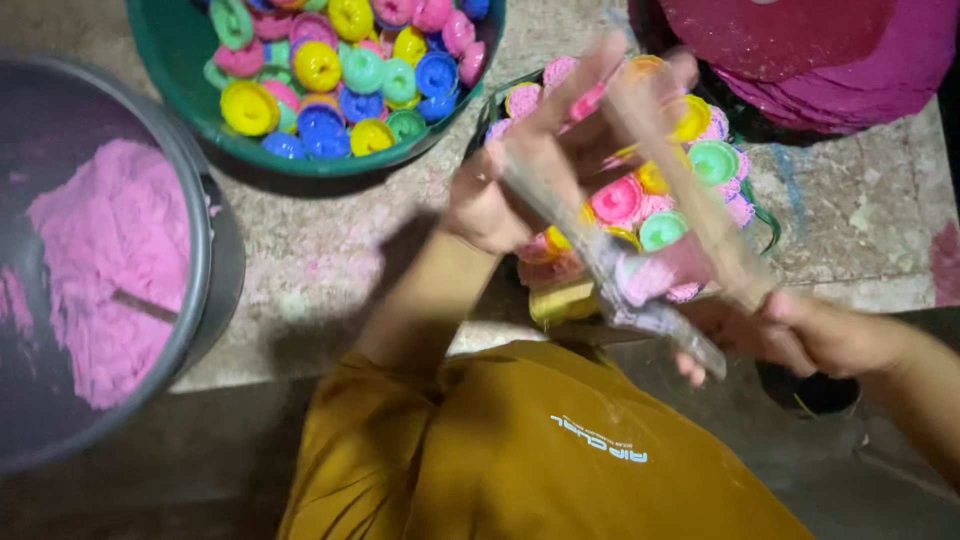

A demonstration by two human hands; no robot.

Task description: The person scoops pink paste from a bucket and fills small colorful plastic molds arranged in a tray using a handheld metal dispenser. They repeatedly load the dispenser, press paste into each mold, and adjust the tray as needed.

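Observation:
My left hand is raised over a dark bowl of pink powder cakes and coloured round moulds, and it grips the upper end of a clear plastic bag. My right hand holds the lower end of the same bag near my lap. The bag is stretched between both hands, blurred by motion, with pink material inside it. My mustard-yellow shirt fills the bottom centre.
A green basin of several pink, yellow, blue and green round moulds sits at top centre. A large grey tub with pink powder stands at left. Stacked magenta discs lie at top right. The floor is speckled stone.

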